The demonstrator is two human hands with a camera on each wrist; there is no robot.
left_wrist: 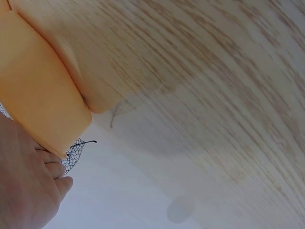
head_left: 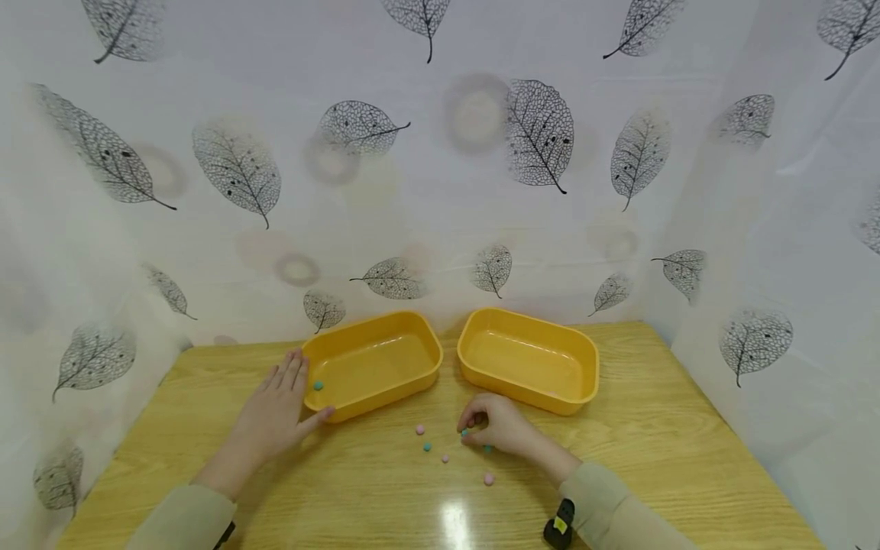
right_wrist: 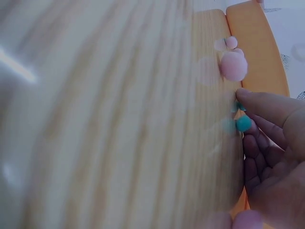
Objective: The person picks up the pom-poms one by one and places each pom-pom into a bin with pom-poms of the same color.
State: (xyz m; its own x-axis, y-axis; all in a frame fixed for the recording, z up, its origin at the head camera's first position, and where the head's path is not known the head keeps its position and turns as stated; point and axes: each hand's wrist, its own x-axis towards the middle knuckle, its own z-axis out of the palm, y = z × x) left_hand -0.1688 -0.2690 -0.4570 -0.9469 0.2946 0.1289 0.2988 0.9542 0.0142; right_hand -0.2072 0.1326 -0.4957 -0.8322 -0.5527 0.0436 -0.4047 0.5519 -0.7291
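Observation:
My left hand [head_left: 275, 412] rests against the left end of a yellow plastic tray [head_left: 412, 386], fingers straight along the rim and thumb at the near edge. The left wrist view shows that hand's fingers [left_wrist: 53, 169] beside the tray's wall [left_wrist: 43, 81]. Over the table in front of the right yellow tray [head_left: 529, 396], my right hand [head_left: 505, 426] pinches a small teal pom-pom [head_left: 464, 432] between thumb and finger. Another teal pom-pom [right_wrist: 243, 123] lies beside those fingers, partly under the hand in the head view.
Several pink and teal pom-poms lie loose on the wooden table [head_left: 371, 489], among them a pink one [head_left: 489, 479] nearest me and a teal one [head_left: 427, 447]. Inside the left tray is a teal pom-pom [head_left: 318, 386]. A leaf-print curtain [head_left: 440, 221] hangs behind the trays.

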